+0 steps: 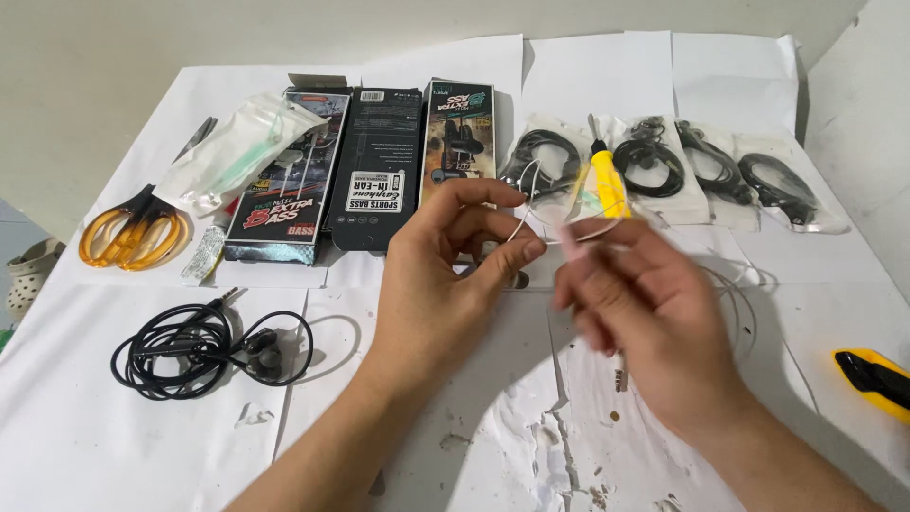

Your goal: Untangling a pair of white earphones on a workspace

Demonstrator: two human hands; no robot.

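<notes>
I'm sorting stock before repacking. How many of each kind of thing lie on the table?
Earphone boxes: 3
Bagged black earphones: 4
Loose black earphones: 1
Scissors: 1
Yellow screwdriver: 1
Yellow utility knife: 1
Total: 11

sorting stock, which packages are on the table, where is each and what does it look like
Left box: back left, flat, black with red and white print.
Middle box: beside it, black, white labels.
Right box: next right, black with a picture.
White pouch: lying across the left box, long, translucent.
Clear bags: back right in a row, each with a coiled black cable.
</notes>
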